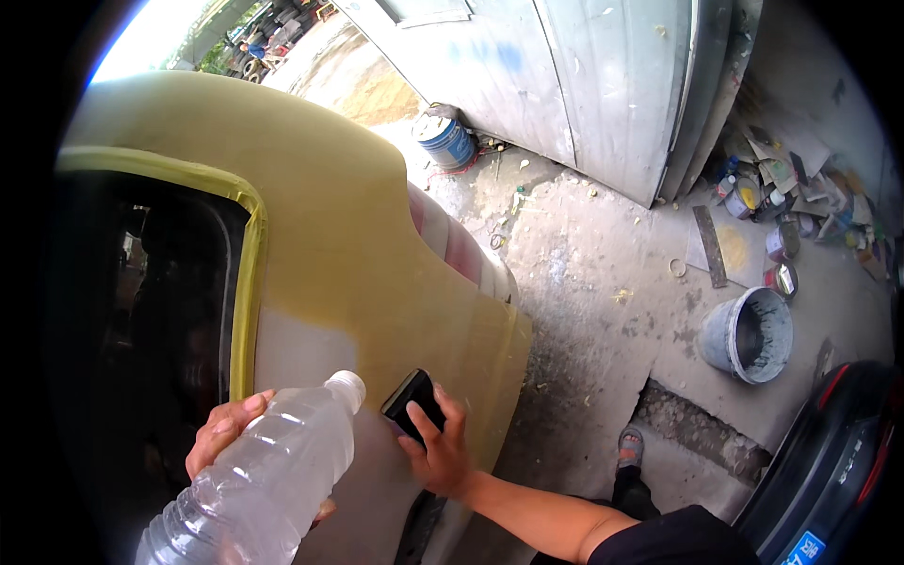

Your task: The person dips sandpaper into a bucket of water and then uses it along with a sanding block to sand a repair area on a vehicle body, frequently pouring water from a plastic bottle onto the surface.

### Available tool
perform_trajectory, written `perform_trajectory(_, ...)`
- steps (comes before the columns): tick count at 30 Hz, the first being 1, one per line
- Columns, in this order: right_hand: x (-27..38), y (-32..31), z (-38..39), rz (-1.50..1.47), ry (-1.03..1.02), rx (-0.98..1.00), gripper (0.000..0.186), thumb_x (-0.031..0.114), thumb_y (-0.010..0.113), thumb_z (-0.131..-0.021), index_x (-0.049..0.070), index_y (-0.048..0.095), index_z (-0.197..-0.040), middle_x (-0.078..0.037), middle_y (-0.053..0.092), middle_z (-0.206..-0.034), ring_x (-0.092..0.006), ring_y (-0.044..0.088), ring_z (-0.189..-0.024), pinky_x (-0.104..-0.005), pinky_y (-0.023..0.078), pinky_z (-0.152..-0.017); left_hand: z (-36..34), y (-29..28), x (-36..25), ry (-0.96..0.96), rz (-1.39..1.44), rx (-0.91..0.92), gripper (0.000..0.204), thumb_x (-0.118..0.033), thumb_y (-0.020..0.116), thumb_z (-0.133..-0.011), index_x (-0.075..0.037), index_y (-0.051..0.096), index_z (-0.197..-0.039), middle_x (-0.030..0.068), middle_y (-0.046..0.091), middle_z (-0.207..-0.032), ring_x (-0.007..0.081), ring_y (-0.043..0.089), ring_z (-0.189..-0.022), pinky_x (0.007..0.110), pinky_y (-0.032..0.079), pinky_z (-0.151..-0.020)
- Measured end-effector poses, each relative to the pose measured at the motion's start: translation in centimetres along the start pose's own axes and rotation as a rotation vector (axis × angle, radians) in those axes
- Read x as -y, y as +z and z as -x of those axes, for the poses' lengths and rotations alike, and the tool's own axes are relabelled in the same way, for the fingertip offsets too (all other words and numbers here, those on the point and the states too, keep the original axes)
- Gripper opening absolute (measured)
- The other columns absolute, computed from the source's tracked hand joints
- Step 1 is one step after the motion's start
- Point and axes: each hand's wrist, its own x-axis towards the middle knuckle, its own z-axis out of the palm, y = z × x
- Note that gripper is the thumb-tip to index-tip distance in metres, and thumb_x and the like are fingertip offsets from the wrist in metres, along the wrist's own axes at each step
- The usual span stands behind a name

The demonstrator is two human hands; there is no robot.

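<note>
My left hand (pixel 224 431) is wrapped round a large clear plastic bottle (pixel 268 476), tilted with its white-rimmed neck toward the upper right. The bottle looks cloudy; how much liquid is inside I cannot tell. My right hand (pixel 441 450) grips a black sanding block (pixel 414 400) over the rear side panel. Beneath both hands lies a car body (pixel 325 226) in dull yellow primer, with a paler grey patch (pixel 306 350) near the bottle's neck. Yellow masking tape (pixel 247 301) edges the dark window (pixel 155 311) on the left.
A blue paint bucket (pixel 446 143) stands by the metal door (pixel 603 85). On the right are a grey bucket (pixel 730 337), cans and scrap paper (pixel 780 174). A floor trench (pixel 697 428) lies near my foot (pixel 630 447). A dark car (pixel 829 461) fills the lower right.
</note>
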Motion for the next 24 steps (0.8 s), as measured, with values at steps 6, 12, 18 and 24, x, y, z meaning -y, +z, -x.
perform_trajectory(6,-7.2,0.3,-16.8,0.079,0.173,-0.146,0.046,0.014,0.061,-0.094,0.008,0.049,-0.138,-0.023,0.043,-0.13,-0.0424,0.043,-0.12,-0.048,0.036,-0.102,-0.4,0.1,-0.5,0.004,-0.05,0.009,0.098,-0.057,0.082,-0.068,-0.003,0.037,-0.135,0.0193,0.054,-0.125,0.0318,0.059,-0.113,0.044,0.049,-0.099)
perform_trajectory(12,-3.2,0.8,-4.5,0.017,0.099,-0.062,0.05,0.017,0.063,-0.092,0.008,0.049,-0.14,-0.024,0.039,-0.137,-0.0411,0.043,-0.122,-0.0481,0.035,-0.105,0.1,-0.8,-0.1,0.042,-0.083,0.008,0.098,-0.06,0.081,-0.068,-0.002,0.037,-0.134,0.0206,0.054,-0.125,0.033,0.059,-0.113,0.045,0.049,-0.099)
perform_trajectory(18,-3.5,1.2,-5.4,-0.003,0.145,-0.129,0.049,0.017,0.063,-0.093,0.008,0.049,-0.14,-0.024,0.042,-0.132,-0.0416,0.044,-0.121,-0.0479,0.036,-0.103,0.5,-1.7,-0.3,-0.066,-0.137,0.034,0.099,-0.061,0.079,-0.069,0.0,0.037,-0.135,0.0224,0.054,-0.124,0.0345,0.059,-0.113,0.046,0.049,-0.098)
perform_trajectory(24,-11.1,0.1,-13.2,0.05,0.244,-0.162,0.048,0.013,0.06,-0.094,0.006,0.047,-0.14,-0.023,0.043,-0.13,-0.0422,0.044,-0.119,-0.048,0.037,-0.1,0.2,0.4,0.5,0.01,-0.105,-0.01,0.101,-0.064,0.076,-0.07,0.001,0.036,-0.136,0.0232,0.054,-0.123,0.0346,0.059,-0.113,0.046,0.05,-0.098)
